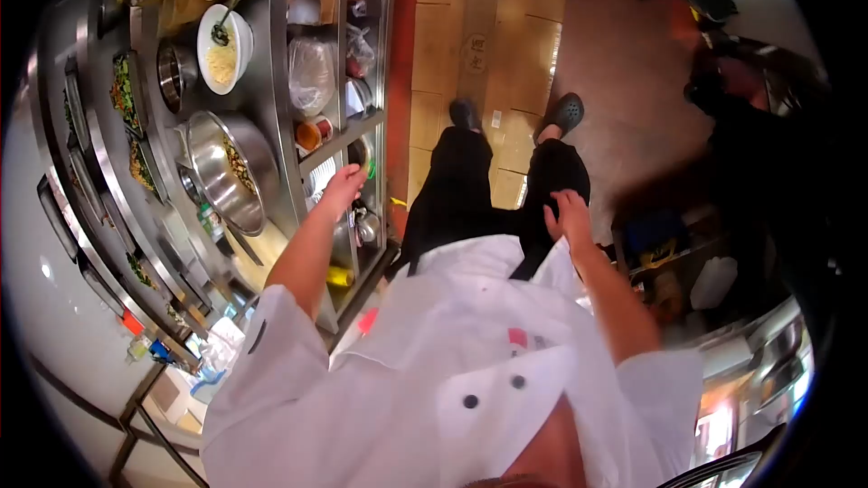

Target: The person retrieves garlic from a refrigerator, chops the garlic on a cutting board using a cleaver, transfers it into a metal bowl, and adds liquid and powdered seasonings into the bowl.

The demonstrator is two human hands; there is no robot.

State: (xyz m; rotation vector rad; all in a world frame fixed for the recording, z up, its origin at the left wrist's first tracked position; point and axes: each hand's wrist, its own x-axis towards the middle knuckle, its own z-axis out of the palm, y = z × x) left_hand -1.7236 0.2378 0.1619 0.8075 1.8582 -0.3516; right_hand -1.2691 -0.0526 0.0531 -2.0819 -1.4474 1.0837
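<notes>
My left hand (344,188) is beside the open shelves under the steel counter, its fingers curled together. Near its fingertips show a small bright green piece (371,168) and the rim of a round dark dish; I cannot tell what, if anything, is in the fingers. White stacked dishes (322,175) sit on the shelf just behind this hand. My right hand (570,215) hangs in front of my dark trousers (551,172), fingers loosely apart and holding nothing.
On the steel counter (267,14) at left stand a large metal bowl (258,176) with chopped food and a white bowl (244,41) with a ladle. Food trays (127,95) line the far side. Flattened cardboard (524,45) covers the floor underfoot. Dark shelving (696,262) stands at right.
</notes>
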